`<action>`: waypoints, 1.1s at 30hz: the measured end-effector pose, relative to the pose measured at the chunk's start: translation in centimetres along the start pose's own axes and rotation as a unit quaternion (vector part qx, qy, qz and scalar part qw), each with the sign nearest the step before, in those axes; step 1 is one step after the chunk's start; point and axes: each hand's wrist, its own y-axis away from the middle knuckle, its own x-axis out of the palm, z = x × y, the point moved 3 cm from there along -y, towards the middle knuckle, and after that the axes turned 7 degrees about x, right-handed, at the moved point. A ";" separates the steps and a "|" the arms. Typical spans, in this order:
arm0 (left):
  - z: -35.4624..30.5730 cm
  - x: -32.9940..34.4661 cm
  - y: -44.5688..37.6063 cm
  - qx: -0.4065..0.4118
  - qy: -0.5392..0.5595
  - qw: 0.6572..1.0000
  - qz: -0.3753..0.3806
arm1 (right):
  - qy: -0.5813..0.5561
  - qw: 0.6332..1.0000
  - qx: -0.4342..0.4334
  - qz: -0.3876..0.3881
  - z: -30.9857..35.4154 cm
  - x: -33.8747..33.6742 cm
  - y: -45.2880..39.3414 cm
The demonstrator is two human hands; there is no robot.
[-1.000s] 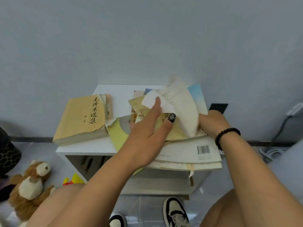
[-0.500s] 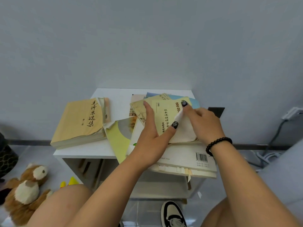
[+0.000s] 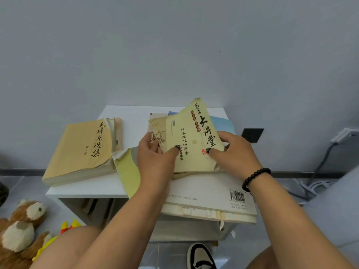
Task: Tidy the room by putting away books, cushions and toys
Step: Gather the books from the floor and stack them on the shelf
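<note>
A thin yellow booklet [image 3: 192,136] with black calligraphy is tilted up over a loose pile of books on a small white cabinet [image 3: 128,121]. My left hand [image 3: 155,162] pinches its lower left edge, thumb on the cover. On the other side my right hand [image 3: 235,154], with a black bead bracelet, pinches the lower right edge. Under it lie a white book with a barcode [image 3: 209,193], a yellow-green book [image 3: 128,171] and blue covers [image 3: 221,123]. A thick tan book [image 3: 81,150] lies apart at the left.
A brown and white plush toy [image 3: 19,230] and a yellow toy [image 3: 64,230] lie on the floor at lower left. The cabinet has an open shelf [image 3: 93,208] below. A dark wall socket [image 3: 252,134] and cables [image 3: 318,171] are at the right. My shoe [image 3: 200,257] is in front.
The white pages of the booklet have folded shut and its yellow cover now faces up. Both hands shifted to its lower corners and tilted it upward.
</note>
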 end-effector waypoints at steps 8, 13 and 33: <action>-0.9 1.1 -0.1 -0.141 0.201 0.967 0.068 | -0.161 0.987 -0.005 0.023 -0.3 0.5 -0.4; -1.6 0.7 0.3 -0.090 0.107 0.976 0.170 | -0.164 0.986 -0.011 -0.010 0.4 0.9 -0.2; -4.3 -6.8 -2.8 0.046 0.007 0.996 0.079 | -0.389 0.890 0.078 0.227 4.0 1.6 3.1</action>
